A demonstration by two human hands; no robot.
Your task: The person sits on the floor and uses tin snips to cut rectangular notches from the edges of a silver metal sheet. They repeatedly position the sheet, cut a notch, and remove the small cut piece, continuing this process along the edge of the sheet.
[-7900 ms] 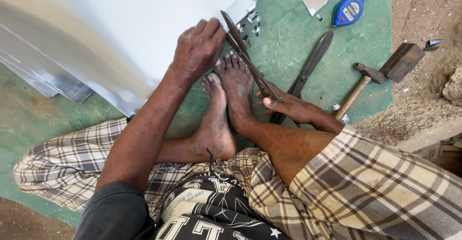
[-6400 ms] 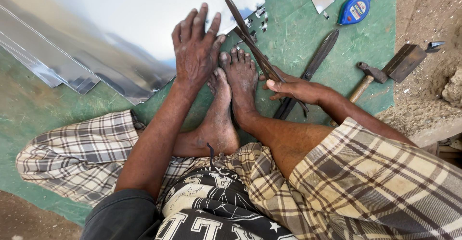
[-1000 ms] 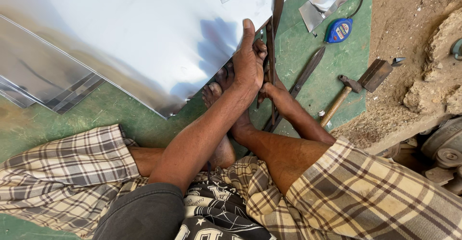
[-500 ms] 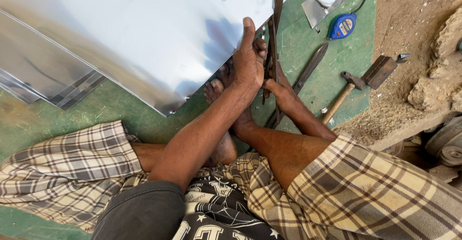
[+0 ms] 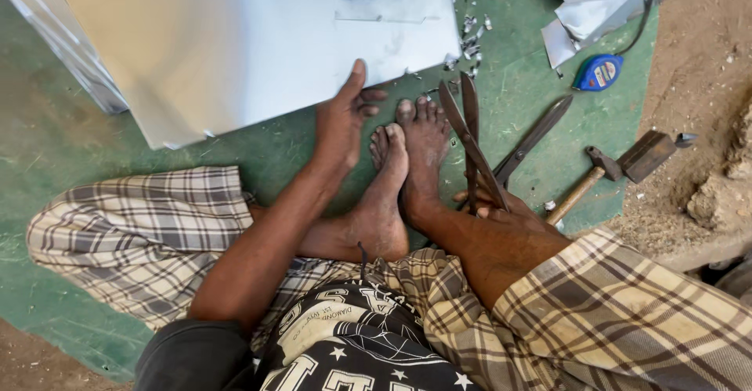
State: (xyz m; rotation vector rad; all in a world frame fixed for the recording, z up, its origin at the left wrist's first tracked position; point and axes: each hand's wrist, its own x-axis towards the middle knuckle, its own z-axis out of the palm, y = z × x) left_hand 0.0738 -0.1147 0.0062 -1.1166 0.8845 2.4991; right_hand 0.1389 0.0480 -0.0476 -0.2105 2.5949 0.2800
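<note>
I sit on a green floor with my bare feet [image 5: 403,156] crossed in front of me. A large shiny metal sheet [image 5: 235,38] lies ahead of them. My left hand [image 5: 342,121] rests flat against the sheet's near edge, thumb up on the metal. My right hand [image 5: 501,211] grips the handles of long metal shears [image 5: 470,136], whose blades point away from me, slightly parted, just right of my toes. The blades stand off the sheet's corner without touching it.
A second pair of dark shears [image 5: 536,136] lies to the right, then a hammer [image 5: 599,175] near the dirt edge. A blue tape measure [image 5: 598,71] and sheet offcuts [image 5: 583,3] sit at the far right. Small metal shavings [image 5: 468,34] litter the floor. More sheets [image 5: 55,30] lie left.
The sheet has slid away and left, off my feet. My left hand dropped from its right edge to its near edge. The shears came off the sheet and now tilt beside my toes.
</note>
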